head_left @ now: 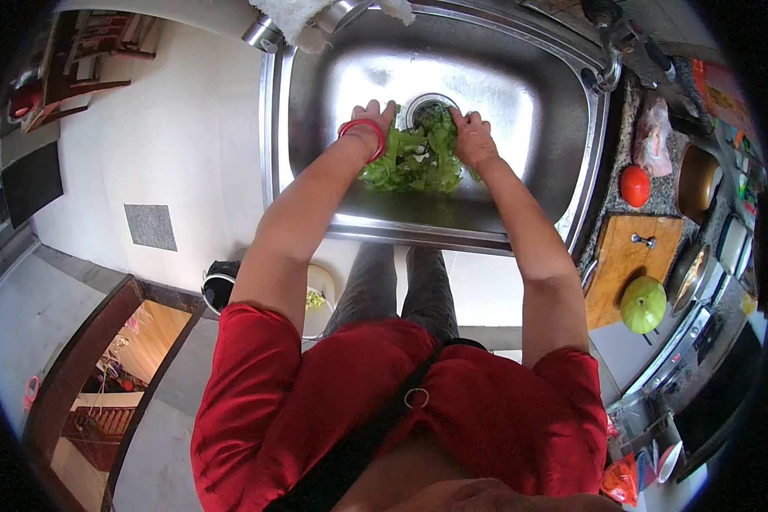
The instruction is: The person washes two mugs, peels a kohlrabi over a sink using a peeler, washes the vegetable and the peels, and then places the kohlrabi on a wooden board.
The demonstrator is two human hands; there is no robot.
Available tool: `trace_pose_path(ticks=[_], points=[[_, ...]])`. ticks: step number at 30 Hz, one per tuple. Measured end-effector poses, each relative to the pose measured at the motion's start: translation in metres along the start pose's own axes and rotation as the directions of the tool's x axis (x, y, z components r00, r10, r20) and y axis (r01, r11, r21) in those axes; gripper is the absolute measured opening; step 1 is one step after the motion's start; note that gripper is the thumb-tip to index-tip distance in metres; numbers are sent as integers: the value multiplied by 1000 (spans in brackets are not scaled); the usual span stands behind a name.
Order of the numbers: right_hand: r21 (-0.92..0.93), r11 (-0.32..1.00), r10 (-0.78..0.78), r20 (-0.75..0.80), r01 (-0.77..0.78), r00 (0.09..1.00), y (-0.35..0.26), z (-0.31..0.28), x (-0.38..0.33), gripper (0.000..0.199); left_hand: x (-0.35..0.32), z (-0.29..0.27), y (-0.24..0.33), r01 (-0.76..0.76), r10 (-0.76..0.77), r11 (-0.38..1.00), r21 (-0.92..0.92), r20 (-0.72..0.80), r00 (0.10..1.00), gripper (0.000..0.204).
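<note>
Red shirt (358, 401) comes closest, on the body side of both hands. Beyond it, the left hand (373, 120) and right hand (476, 141) reach down into the sink (529, 145), and the greens (414, 171) lie between them in a loose pile. From the left hand they spread rightward and back toward the body; from the right hand, leftward and the same way. Their edges are too ragged to fix a long axis. Each hand touches one side, so neither is clearly nearer. The left fingers stand slightly apart; the right ones bend inward; whether either grips a leaf, I cannot tell. Between the fingertips sits the drain (431, 96), partly covered by leaves.
</note>
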State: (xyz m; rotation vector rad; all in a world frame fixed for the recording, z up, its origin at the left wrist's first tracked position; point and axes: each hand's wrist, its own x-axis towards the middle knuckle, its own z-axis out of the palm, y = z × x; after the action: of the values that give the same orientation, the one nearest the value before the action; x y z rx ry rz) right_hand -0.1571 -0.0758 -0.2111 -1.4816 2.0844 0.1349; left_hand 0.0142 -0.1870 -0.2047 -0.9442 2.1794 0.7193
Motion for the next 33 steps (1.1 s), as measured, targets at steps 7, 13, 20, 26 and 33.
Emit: trace_pose_path(ticks=[7,13,20,26,33], points=[[-71,993,-65,293,90,954,-25,38,-27,76,-24,21,30,-34,48,998,-51,307,950,85],[343,936,-102,484,-81,869,-50,32,-24,83,-8,34,29,-248,225,968,21,359,906,37],[769,637,-494,453,-45,742,-68,25,-14,72,-4,63,15,310,13,414,-856,346,938,32],[381,870,-454,368,313,811,-78,41,-13,48,21,93,-5,298,-108,751,-589,336,936,30],[183,941,-338,529,284,779,-87,60,-1,35,-45,50,-14,-169,169,985,45,14,986,27]])
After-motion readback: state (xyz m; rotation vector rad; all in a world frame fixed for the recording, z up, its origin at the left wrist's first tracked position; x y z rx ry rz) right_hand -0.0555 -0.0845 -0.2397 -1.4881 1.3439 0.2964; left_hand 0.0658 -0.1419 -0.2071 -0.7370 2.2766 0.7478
